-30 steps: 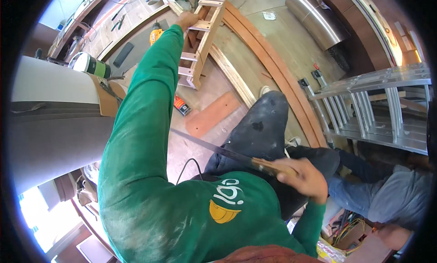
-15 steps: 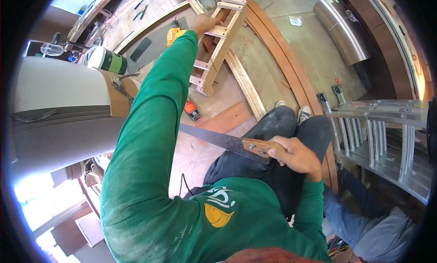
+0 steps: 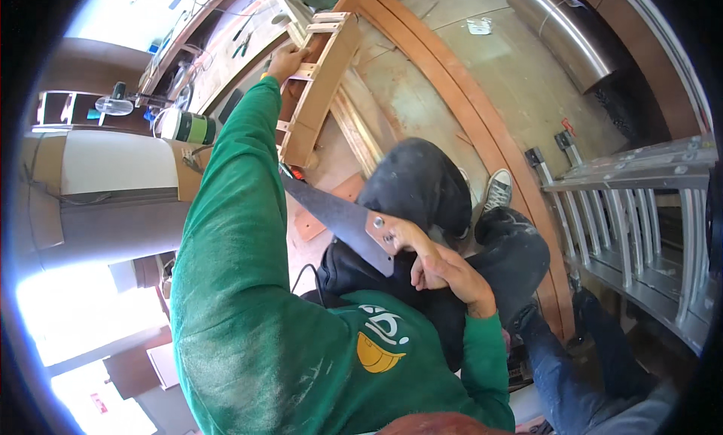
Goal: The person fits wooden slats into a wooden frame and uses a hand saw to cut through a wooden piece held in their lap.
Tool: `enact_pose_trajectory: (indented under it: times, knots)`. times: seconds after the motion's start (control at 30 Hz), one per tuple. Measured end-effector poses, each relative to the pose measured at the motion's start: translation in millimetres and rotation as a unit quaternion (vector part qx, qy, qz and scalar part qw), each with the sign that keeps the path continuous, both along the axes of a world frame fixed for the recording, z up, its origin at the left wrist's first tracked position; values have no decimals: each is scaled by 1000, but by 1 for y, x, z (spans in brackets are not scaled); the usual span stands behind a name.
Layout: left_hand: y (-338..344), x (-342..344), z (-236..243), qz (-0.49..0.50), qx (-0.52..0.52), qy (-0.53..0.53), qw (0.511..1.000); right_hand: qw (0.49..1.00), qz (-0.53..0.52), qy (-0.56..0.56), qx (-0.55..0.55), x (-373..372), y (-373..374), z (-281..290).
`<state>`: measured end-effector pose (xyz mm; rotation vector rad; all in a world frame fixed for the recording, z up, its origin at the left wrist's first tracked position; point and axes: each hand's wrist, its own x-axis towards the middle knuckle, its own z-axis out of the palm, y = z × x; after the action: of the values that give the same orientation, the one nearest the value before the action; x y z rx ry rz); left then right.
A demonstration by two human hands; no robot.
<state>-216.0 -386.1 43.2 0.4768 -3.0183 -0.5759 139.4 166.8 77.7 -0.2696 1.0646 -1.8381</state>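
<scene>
My left hand (image 3: 287, 63) is stretched far ahead, its fingers closed over the edge of a long wooden frame (image 3: 325, 81) with several short pale crosspieces. The frame stands on the floor, partly covered by my left arm. In front of my lap my right hand (image 3: 440, 268) grips the wooden handle of a handsaw (image 3: 339, 218). The grey blade points forward and left, its tip close to my left sleeve and apart from the frame. Beneath the blade lies a reddish board (image 3: 306, 225). A red-and-black container (image 3: 296, 174) is mostly hidden beside the frame's near end.
Pale timber strips (image 3: 354, 130) and long curved brown boards (image 3: 459, 96) lie on the floor. An aluminium ladder (image 3: 640, 180) lies at right, a metal cylinder (image 3: 561, 36) beyond it. A bucket (image 3: 187, 126) stands left. Another person's legs (image 3: 561, 360) are at lower right.
The wooden frame has shifted left with my left hand on it. My right hand has moved left and the saw has turned more steeply. My knees have moved, and the yellow drill is now mostly hidden.
</scene>
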Motion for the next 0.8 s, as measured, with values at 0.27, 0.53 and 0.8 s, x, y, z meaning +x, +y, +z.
enact_pose_trajectory:
  times: [0.27,0.53,0.8]
  knots:
    - [-3,-11,-1,-10,6,-21,1000,994,-113,-1,-1,-6,-31,-17]
    - [-7,12,-7,26,94,114,989,981,-181,-5,72,0,-44,-35]
    - [26,147,31,39,159,233,959,973,-194,-27,124,-19,-58,-43]
